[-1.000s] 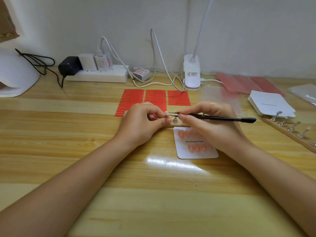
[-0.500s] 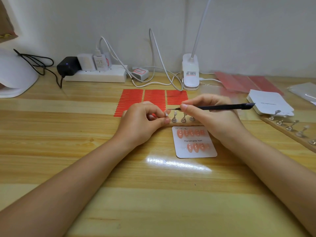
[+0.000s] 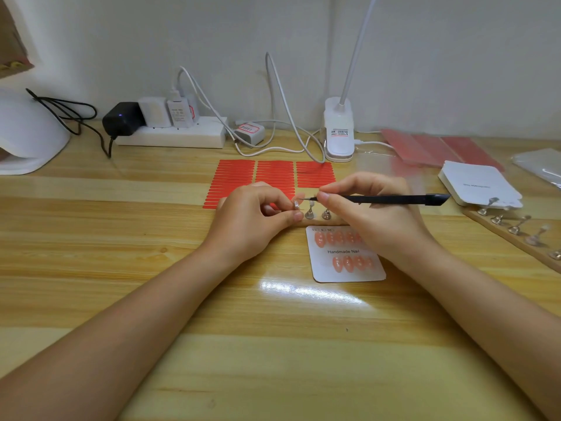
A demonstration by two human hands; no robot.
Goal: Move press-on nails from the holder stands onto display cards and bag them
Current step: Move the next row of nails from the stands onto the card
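Note:
A white display card (image 3: 346, 275) printed "Handmade Nail" lies on the table with two rows of several coral press-on nails (image 3: 347, 264) stuck to it. Just behind it two small metal holder stands (image 3: 310, 211) sit on a wooden strip. My left hand (image 3: 255, 220) pinches a small holder stand (image 3: 296, 205) between thumb and fingers. My right hand (image 3: 373, 214) grips black tweezers (image 3: 391, 199) like a pen, their fine tip pointing left at the stand in my left hand.
Red adhesive strip sheets (image 3: 274, 174) lie behind my hands. At right are a stack of white cards (image 3: 479, 185), a wooden strip with several metal stands (image 3: 516, 230), red sheets (image 3: 437, 150) and clear bags (image 3: 540, 164). A power strip (image 3: 173, 136), lamp base (image 3: 338, 130) and white nail lamp (image 3: 24, 138) line the back.
My right hand has lifted off the card with the tweezers, uncovering the nails and two stands. The tweezers stay aimed at the stand pinched in my left hand.

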